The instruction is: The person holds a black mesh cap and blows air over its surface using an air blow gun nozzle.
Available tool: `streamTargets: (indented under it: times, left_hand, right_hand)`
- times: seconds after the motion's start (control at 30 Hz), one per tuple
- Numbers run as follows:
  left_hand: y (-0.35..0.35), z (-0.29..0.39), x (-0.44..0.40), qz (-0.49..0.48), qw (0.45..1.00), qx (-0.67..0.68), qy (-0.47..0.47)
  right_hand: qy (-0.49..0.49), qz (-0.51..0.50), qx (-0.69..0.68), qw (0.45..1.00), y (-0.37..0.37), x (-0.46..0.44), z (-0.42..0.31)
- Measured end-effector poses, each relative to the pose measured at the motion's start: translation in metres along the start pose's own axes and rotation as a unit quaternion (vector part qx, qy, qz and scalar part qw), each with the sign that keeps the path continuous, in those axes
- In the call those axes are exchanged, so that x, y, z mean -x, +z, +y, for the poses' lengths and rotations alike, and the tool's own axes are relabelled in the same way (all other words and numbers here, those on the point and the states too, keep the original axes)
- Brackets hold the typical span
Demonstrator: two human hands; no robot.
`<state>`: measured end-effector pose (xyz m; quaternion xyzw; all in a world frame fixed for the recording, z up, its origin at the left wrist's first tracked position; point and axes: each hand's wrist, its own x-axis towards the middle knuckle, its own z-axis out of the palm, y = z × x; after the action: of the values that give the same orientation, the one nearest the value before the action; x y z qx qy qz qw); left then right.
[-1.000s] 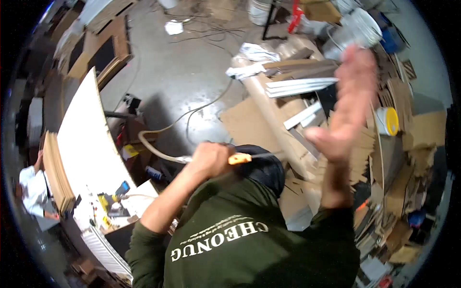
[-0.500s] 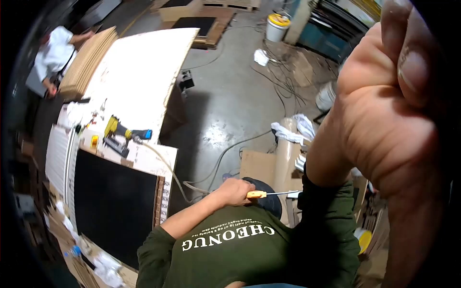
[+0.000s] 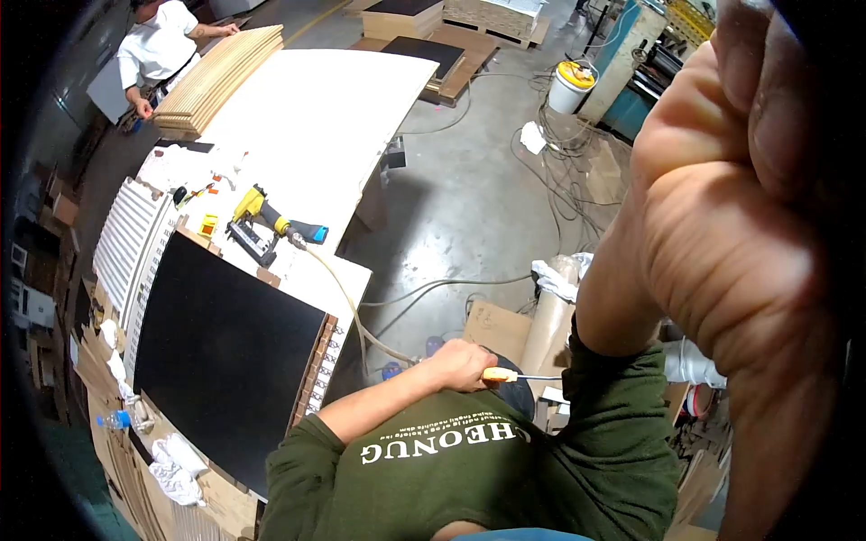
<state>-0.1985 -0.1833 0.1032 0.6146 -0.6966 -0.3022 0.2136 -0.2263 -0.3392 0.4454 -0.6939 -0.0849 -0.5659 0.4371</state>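
My left hand [image 3: 462, 365] is closed in front of my green shirt [image 3: 424, 451], round a screwdriver [image 3: 502, 374]. The tool's yellow-orange handle pokes out of the fist and its thin metal shaft points right, towards my other sleeve. Raised very near the camera, my right hand [image 3: 722, 207] fills the right side with its wrist and palm. Its fingers are curled at the upper right, and their tips run into the dark edge, so what they hold is hidden. On the workbench to the left lie a black panel [image 3: 234, 338] and a yellow-and-black nail gun [image 3: 262, 221] with a hose.
A person in a white shirt [image 3: 158, 45] stands at the far left by a stack of boards [image 3: 216, 81] on the white tabletop [image 3: 334, 99]. On the floor are a white bucket [image 3: 570, 90], tangled cables [image 3: 568, 180] and a cardboard sheet [image 3: 496, 329].
The whole view has shifted, so bench, floor and co-worker sit further right. My left hand still grips the screwdriver. My right hand stays by the camera.
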Motion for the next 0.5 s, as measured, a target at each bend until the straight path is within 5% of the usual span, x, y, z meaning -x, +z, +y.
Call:
streamTargets:
  times: [0.17,0.2,0.23,0.27,0.3,0.33,0.37,0.47,0.5]
  left_hand:
    - [-0.013,-0.003,-0.003,-0.019,0.998,0.005,-0.055]
    - [-0.012,-0.009,-0.002,0.091,0.984,0.124,-0.09]
    - [-0.01,-0.017,-0.002,0.189,0.944,0.241,-0.124]
    - [-0.005,-0.036,-0.005,0.347,0.926,0.148,-0.004]
    - [-0.026,-0.029,-0.008,0.367,0.908,0.197,-0.038]
    - [-0.035,-0.027,-0.008,0.356,0.848,0.358,-0.162]
    - [-0.039,-0.026,-0.016,0.42,0.8,0.403,-0.146]
    - [-0.046,-0.007,-0.04,0.384,0.821,0.402,-0.126]
    - [-0.037,-0.001,-0.053,0.344,0.884,0.311,-0.057]
  right_hand:
    - [0.07,0.059,-0.002,0.996,-0.021,0.019,-0.016]
    - [0.126,0.04,-0.15,0.98,-0.023,0.034,-0.011]
    - [-0.056,-0.004,-0.026,0.998,-0.028,0.041,0.026]
    - [-0.07,-0.021,-0.002,0.997,-0.039,0.072,0.056]
    - [-0.08,-0.038,0.024,0.996,-0.053,0.104,0.079]
    - [0.097,0.008,0.131,0.987,-0.053,0.146,0.071]
    - [0.179,-0.053,0.222,0.957,-0.067,0.195,0.092]
    - [0.368,-0.185,0.228,0.882,-0.039,0.342,0.112]
    - [0.473,-0.19,0.166,0.844,-0.028,0.359,0.108]
